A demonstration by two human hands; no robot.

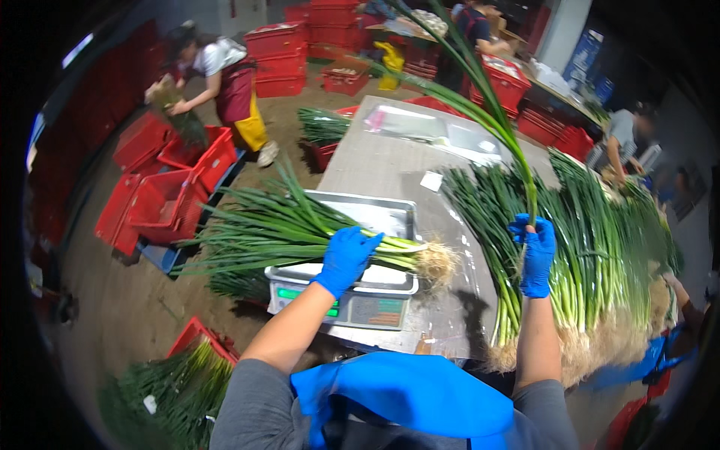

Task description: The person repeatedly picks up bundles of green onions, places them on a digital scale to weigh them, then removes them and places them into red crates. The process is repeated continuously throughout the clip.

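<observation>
My left hand [350, 256], in a blue glove, rests over a bunch of green onions [270, 230] near their white stems. The bunch lies across the metal pan of a digital scale [337, 287], roots [436, 260] to the right and leaves hanging past the left side. A lit green display shows on the scale's front. Raised on the right, my right hand [534, 253], also gloved, grips a single green onion stalk [509, 135] upright, its long leaves bending up and left. Behind and below that hand, a row of green onions [585, 247] covers the table's right side.
Clear plastic bags [408, 124] lie at the far end of the grey table [360, 140]. Red crates [169, 197] stand on the floor at left, where a person in an apron [230, 79] bends over them. A crate of green onions [174, 382] sits at lower left. Other people work at right.
</observation>
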